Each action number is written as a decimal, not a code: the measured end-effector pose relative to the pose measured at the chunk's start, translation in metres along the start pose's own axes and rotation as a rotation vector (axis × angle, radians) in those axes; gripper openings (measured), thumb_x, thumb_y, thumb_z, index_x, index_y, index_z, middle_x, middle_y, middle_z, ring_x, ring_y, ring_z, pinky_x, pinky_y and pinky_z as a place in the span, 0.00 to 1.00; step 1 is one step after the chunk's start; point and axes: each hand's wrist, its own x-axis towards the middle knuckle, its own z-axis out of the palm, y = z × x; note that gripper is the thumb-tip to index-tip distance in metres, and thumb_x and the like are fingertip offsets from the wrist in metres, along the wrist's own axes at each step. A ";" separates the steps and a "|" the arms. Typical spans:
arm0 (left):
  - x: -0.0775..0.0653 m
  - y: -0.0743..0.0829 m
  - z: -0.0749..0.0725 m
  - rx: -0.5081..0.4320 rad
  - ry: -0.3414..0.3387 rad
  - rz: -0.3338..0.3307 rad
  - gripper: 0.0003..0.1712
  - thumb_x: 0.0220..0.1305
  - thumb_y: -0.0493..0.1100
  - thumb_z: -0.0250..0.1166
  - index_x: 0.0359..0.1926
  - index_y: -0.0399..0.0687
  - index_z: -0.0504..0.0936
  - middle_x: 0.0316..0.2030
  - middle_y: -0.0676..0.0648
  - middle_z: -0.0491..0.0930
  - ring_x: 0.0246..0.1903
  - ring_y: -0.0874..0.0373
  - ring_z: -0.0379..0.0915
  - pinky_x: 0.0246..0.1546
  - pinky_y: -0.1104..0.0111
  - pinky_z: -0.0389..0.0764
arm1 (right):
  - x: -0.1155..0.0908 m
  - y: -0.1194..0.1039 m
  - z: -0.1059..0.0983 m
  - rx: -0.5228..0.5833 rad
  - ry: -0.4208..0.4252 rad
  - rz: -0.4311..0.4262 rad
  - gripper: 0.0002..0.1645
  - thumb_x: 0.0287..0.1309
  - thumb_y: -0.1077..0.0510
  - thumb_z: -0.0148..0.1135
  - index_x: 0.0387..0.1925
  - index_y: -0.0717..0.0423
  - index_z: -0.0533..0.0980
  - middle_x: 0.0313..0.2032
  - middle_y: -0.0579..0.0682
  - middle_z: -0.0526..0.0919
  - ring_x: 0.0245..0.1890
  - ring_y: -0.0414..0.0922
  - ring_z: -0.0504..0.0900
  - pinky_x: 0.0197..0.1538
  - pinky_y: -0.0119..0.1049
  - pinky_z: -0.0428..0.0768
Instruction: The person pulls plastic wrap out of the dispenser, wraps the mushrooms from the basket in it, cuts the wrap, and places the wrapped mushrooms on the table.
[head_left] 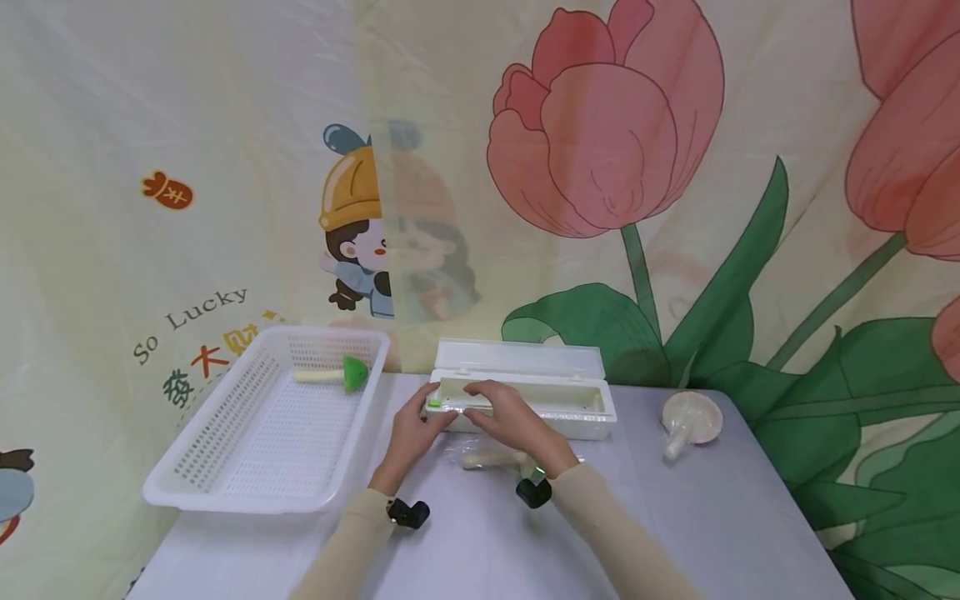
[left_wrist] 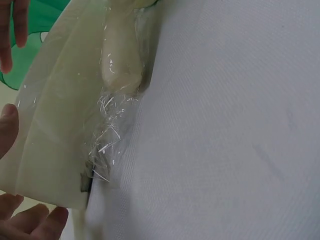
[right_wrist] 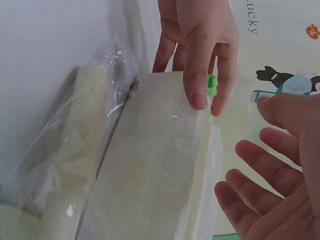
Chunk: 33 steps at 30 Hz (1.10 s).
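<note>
My left hand (head_left: 414,429) grips the left end of a white cling film box (head_left: 577,427), its thumb on the front face and fingers around the end. Beside the thumb sits a small green slider (right_wrist: 212,85). My right hand (head_left: 517,418) hovers over the box's front edge, fingers apart and loosely bent, holding nothing. The box's lid (head_left: 517,360) is raised at the back. Right in front of the box lies a cream-handled tool (left_wrist: 120,55) wrapped in clear film (left_wrist: 111,135); its head is mostly hidden by my right wrist in the head view.
A white perforated basket (head_left: 161,492) stands at left, with a tool (head_left: 354,374) with a green head and cream handle inside. At right lies a round, pale, handled object (head_left: 693,418), apparently film-wrapped. A printed curtain (head_left: 247,100) hangs behind the table (head_left: 480,550).
</note>
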 end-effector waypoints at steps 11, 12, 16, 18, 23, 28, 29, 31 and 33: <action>0.003 -0.015 -0.002 -0.150 -0.034 0.009 0.37 0.60 0.45 0.77 0.70 0.53 0.75 0.71 0.37 0.72 0.58 0.41 0.80 0.47 0.59 0.87 | 0.036 0.001 0.032 0.177 0.059 0.004 0.21 0.70 0.59 0.63 0.58 0.66 0.79 0.56 0.60 0.85 0.58 0.55 0.83 0.59 0.51 0.83; 0.004 -0.016 -0.002 -0.149 -0.032 0.017 0.37 0.60 0.44 0.77 0.70 0.53 0.75 0.70 0.38 0.72 0.60 0.42 0.79 0.49 0.59 0.86 | 0.038 0.002 0.036 0.181 0.065 0.007 0.20 0.69 0.59 0.63 0.57 0.66 0.80 0.55 0.59 0.86 0.58 0.55 0.84 0.59 0.51 0.83; 0.004 -0.019 -0.003 -0.138 -0.028 0.034 0.35 0.61 0.42 0.76 0.69 0.54 0.77 0.69 0.40 0.75 0.65 0.43 0.74 0.52 0.55 0.85 | 0.044 0.004 0.051 0.151 0.092 0.010 0.17 0.67 0.60 0.64 0.53 0.65 0.83 0.52 0.59 0.87 0.56 0.54 0.85 0.59 0.47 0.83; 0.004 -0.020 -0.003 -0.124 -0.023 0.043 0.34 0.61 0.41 0.75 0.68 0.54 0.78 0.68 0.41 0.76 0.66 0.42 0.73 0.53 0.53 0.84 | 0.045 0.004 0.057 0.122 0.105 0.007 0.16 0.66 0.60 0.64 0.51 0.64 0.84 0.50 0.58 0.88 0.55 0.54 0.85 0.59 0.46 0.82; 0.004 -0.021 -0.003 -0.106 -0.017 0.052 0.33 0.61 0.38 0.74 0.67 0.53 0.79 0.66 0.42 0.78 0.65 0.41 0.75 0.54 0.52 0.84 | 0.047 0.000 0.064 0.060 0.166 -0.020 0.10 0.64 0.61 0.67 0.44 0.61 0.87 0.43 0.55 0.89 0.49 0.51 0.85 0.56 0.43 0.82; 0.005 -0.021 -0.002 -0.117 -0.015 0.046 0.34 0.60 0.37 0.74 0.68 0.53 0.78 0.65 0.41 0.79 0.65 0.42 0.75 0.52 0.55 0.85 | 0.047 -0.003 0.065 0.044 0.207 0.012 0.07 0.65 0.59 0.68 0.40 0.58 0.89 0.40 0.51 0.89 0.45 0.48 0.86 0.51 0.40 0.83; 0.005 -0.020 -0.002 -0.122 -0.017 0.041 0.34 0.60 0.37 0.74 0.68 0.53 0.78 0.65 0.41 0.79 0.65 0.42 0.75 0.52 0.56 0.85 | 0.047 -0.003 0.065 0.049 0.208 0.022 0.07 0.65 0.59 0.68 0.40 0.58 0.89 0.40 0.52 0.90 0.45 0.48 0.86 0.51 0.40 0.84; 0.005 -0.020 -0.002 -0.133 -0.024 0.036 0.34 0.60 0.37 0.75 0.68 0.53 0.78 0.66 0.41 0.78 0.66 0.43 0.74 0.51 0.58 0.85 | 0.046 -0.001 0.064 0.073 0.206 0.042 0.07 0.65 0.60 0.68 0.40 0.58 0.88 0.41 0.52 0.90 0.45 0.49 0.87 0.50 0.40 0.85; 0.004 -0.021 -0.002 -0.135 -0.025 0.027 0.35 0.60 0.39 0.76 0.68 0.54 0.78 0.67 0.41 0.77 0.66 0.44 0.74 0.51 0.61 0.85 | 0.045 0.000 0.063 0.093 0.194 0.058 0.07 0.65 0.60 0.68 0.40 0.59 0.88 0.41 0.52 0.91 0.44 0.48 0.88 0.49 0.39 0.85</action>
